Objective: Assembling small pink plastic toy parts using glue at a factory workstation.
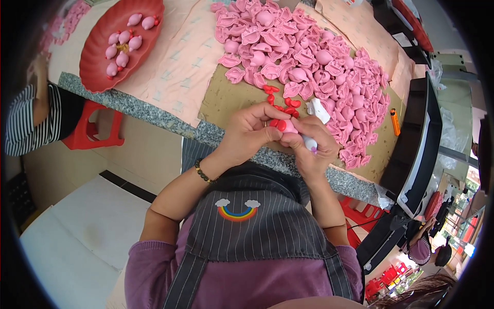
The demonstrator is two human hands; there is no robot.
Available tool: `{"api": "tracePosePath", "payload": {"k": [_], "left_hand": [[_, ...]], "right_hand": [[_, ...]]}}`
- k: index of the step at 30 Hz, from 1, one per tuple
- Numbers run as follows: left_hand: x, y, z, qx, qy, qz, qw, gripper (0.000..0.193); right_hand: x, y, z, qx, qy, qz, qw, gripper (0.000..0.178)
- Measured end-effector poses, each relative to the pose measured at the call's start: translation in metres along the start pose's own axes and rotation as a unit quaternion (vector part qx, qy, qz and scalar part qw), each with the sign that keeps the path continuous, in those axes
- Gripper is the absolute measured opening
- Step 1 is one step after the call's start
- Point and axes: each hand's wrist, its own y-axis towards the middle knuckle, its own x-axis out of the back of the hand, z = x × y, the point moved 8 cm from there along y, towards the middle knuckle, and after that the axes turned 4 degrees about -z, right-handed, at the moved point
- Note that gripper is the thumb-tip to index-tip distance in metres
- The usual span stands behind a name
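Close over the table's near edge, my two hands meet around a small rounded pink plastic piece (290, 126). A glossy red two-lobed piece (280, 125) sits against its left end. My left hand (252, 131) is closed, thumb and forefinger pinching at the red piece. Closed too, my right hand (316, 144) pinches the pink piece and also keeps a small white tube with a purple tip (310, 143) under its fingers. Just beyond my hands lie several loose red pieces (292, 104). A large heap of pink shell-like pieces (303, 56) spreads behind them.
At the far left a red scalloped dish (95, 62) holds several pink pieces with red parts. An orange lighter or cutter (394, 122) lies right of the heap, and a white scrap (319, 109) lies before it. Another person's striped sleeve (23, 123) shows at left, beside a red stool (98, 126).
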Motion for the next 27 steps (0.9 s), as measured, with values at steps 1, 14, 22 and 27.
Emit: {"api": "tracePosePath", "payload": {"k": [1,14,22,27], "left_hand": [[0.0,0.0,0.001,-0.003,0.011,0.003,1.0,0.021],[-0.011,0.0,0.015,0.116,-0.223,0.033,0.967,0.026],[-0.011,0.002,0.022,0.127,-0.187,0.044,0.973,0.025],[-0.011,0.006,0.016,0.074,-0.16,0.006,0.984,0.024]], "right_hand": [[0.0,0.0,0.006,0.048,-0.004,0.004,0.999,0.024],[-0.002,0.003,0.025,0.141,-0.055,-0.025,0.988,0.048],[0.007,-0.005,0.017,0.098,-0.077,-0.01,0.992,0.041],[0.007,0.001,0.01,0.072,-0.048,-0.016,0.996,0.037]]}}
